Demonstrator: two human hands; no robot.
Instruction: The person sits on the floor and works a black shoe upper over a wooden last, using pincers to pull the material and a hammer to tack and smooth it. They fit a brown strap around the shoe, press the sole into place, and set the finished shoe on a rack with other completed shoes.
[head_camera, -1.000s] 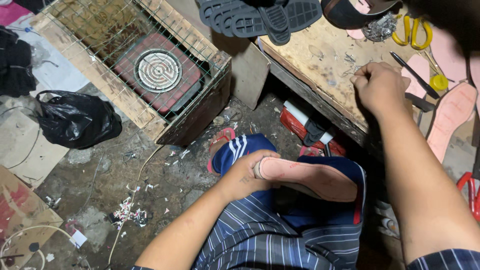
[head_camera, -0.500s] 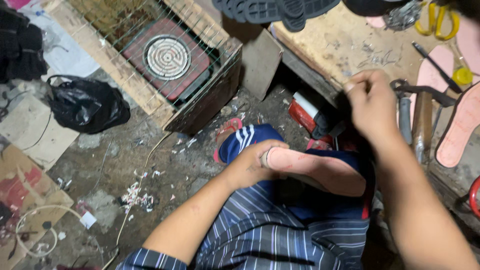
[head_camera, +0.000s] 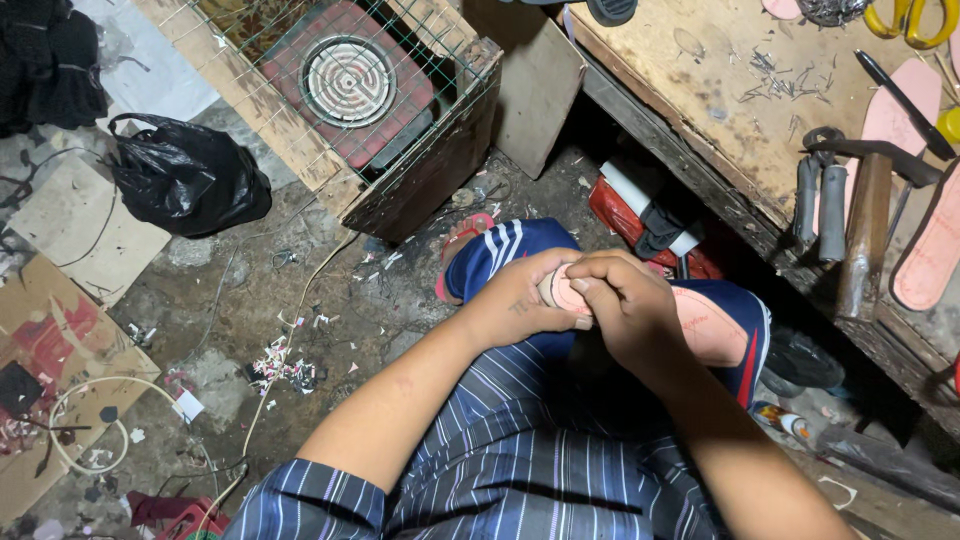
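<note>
— Where is the insole (head_camera: 705, 325) right now?

— On the person's lap, over the blue shorts, near the middle of the view. It is pink, and its long axis runs left to right, the right end dipping a little nearer. Only the right part and the left tip show; the hands cover the rest.

— And the hands?

— Both meet at its left end. The left hand (head_camera: 515, 305) comes in from the near left and wraps around that tip from the left side, fingers closed on it. The right hand (head_camera: 625, 305) lies over the top just to the right, its fingers (head_camera: 590, 287) curled down onto the pink edge — also gripping. The two hands touch each other there.

— So which hand is nearer the free length?

— The right one. The bare stretch of insole runs away from its fingers to the right, toward the knee. The left hand sits at the very end, with nothing of the insole beyond it.

— Anything close by?

— The wooden worktop (head_camera: 700, 100) lies to the far right, with a hammer (head_camera: 865, 225), pliers (head_camera: 820, 190) and another pink insole (head_camera: 935, 245) — well apart from the hands. To the far left, on the floor (head_camera: 330, 300), stands a mesh-covered wooden box (head_camera: 420, 170) with a round coil burner (head_camera: 348, 80) inside, and a black bag (head_camera: 190, 180) further left.
</note>
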